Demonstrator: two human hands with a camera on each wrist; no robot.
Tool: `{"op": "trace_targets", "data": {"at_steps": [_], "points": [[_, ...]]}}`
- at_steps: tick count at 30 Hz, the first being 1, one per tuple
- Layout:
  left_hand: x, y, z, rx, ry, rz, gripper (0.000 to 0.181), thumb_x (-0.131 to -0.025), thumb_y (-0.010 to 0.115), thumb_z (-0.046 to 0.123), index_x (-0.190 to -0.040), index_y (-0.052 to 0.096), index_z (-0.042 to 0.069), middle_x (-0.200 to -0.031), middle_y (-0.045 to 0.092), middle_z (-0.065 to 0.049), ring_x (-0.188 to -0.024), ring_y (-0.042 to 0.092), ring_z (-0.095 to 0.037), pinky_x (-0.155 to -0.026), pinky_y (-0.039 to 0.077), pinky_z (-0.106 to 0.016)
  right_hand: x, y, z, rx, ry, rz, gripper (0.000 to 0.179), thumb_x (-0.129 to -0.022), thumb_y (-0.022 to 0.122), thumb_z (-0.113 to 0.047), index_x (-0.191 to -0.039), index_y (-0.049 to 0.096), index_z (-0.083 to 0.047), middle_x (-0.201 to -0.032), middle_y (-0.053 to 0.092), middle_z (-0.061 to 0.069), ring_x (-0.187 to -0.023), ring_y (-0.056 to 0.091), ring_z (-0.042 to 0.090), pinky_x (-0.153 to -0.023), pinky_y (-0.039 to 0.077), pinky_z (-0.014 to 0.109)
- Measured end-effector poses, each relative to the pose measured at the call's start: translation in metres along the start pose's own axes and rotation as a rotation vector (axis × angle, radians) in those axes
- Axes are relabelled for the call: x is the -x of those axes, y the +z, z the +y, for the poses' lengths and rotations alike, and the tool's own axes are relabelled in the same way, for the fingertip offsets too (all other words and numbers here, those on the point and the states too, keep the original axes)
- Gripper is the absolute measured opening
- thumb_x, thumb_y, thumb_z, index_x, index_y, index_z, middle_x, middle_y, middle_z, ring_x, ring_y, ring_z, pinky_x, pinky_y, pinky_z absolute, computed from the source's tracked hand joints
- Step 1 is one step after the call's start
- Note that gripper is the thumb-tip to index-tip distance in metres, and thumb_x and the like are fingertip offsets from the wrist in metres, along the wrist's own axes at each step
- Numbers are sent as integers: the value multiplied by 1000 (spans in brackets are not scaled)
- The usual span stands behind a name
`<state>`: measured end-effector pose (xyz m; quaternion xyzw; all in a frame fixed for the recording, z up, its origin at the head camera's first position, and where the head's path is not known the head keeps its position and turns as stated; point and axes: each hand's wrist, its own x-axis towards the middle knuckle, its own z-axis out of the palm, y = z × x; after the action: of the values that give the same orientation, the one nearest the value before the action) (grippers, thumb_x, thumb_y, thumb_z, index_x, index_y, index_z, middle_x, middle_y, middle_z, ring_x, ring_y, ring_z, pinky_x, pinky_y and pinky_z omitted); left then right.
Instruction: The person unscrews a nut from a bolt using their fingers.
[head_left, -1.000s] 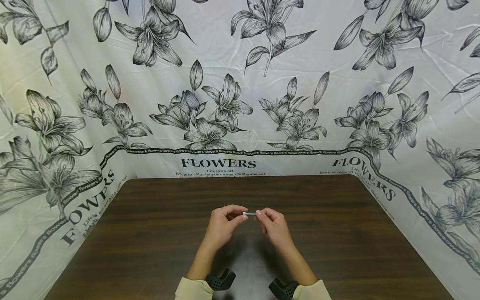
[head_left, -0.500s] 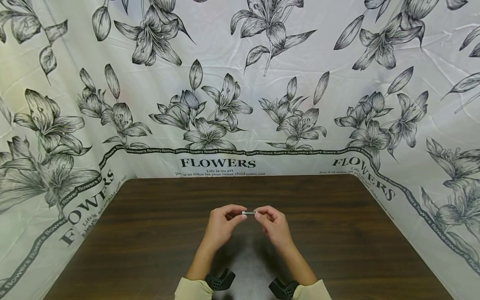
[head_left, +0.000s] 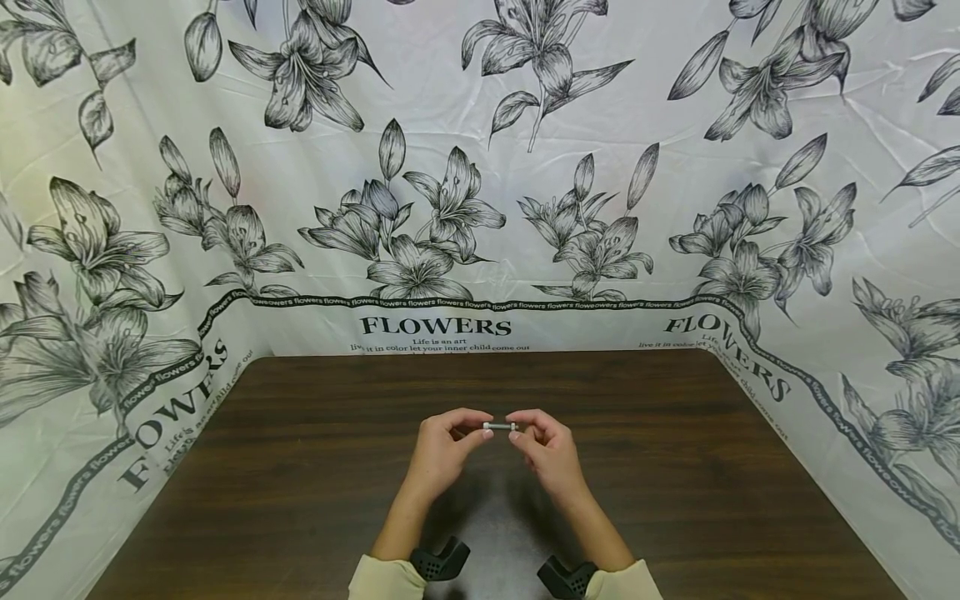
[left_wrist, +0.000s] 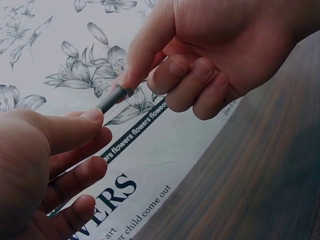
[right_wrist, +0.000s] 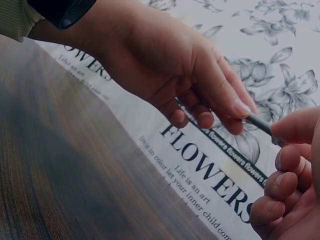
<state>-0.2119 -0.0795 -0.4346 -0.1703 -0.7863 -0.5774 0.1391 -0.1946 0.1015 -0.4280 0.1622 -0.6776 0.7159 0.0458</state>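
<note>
A small grey metal bolt (head_left: 500, 427) is held level between the two hands, above the table. My left hand (head_left: 441, 450) pinches its left end between thumb and fingertips, and the bolt's end is hidden there. Threads show along the bare shank in the left wrist view. At the right end sits a nut (left_wrist: 130, 92), with the thumb and index fingertip of my right hand (head_left: 549, 454) around it. The other right fingers curl loosely below, as the right wrist view shows.
Under the hands lies a dark wood-grain table (head_left: 337, 467). A white cloth (head_left: 450, 100) printed with black lilies and "FLOWERS" lettering hangs behind and at both sides. Black wrist devices (head_left: 442, 560) sit at the light sleeves (head_left: 387, 579).
My right thumb and index finger have spread a little apart at the bolt's right end, and the nut there now shows between them. My left hand stays almost still.
</note>
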Motion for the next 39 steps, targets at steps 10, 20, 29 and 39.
{"op": "trace_targets", "data": {"at_steps": [10, 20, 29, 39], "points": [[5, -4, 29, -14, 3, 4, 15, -80, 75, -4, -92, 74, 4, -80, 70, -7, -67, 62, -20, -62, 51, -29, 0, 1, 0, 15, -65, 7, 28, -87, 60, 13, -115, 60, 11, -56, 40, -1, -46, 36, 4, -46, 31, 18], [3, 0, 10, -18, -17, 15, 16, -80, 76, -2, -92, 75, 7, -80, 70, -4, -67, 61, -18, -61, 50, -28, 0, 1, -1, 34, 66, 67, 16, -95, 59, -2, -108, 65, 5, -55, 43, 0, -45, 37, 7, -43, 30, 19], [0, 2, -11, 13, 0, 2, 16, -80, 79, 8, -94, 76, 16, -80, 69, 5, -67, 61, -13, -61, 50, -27, -1, 2, -1, 50, 170, 106, 27, -99, 55, -12, -85, 64, 9, -51, 41, 3, -40, 32, 5, -40, 25, 19], [4, -1, 23, -26, 29, 19, 16, -78, 76, -6, -90, 74, 4, -79, 70, -9, -65, 61, -19, -59, 49, -28, -1, 2, 1, 21, 189, 46, 30, -100, 55, -11, -90, 60, 17, -52, 42, 2, -43, 33, 6, -42, 27, 19]]}}
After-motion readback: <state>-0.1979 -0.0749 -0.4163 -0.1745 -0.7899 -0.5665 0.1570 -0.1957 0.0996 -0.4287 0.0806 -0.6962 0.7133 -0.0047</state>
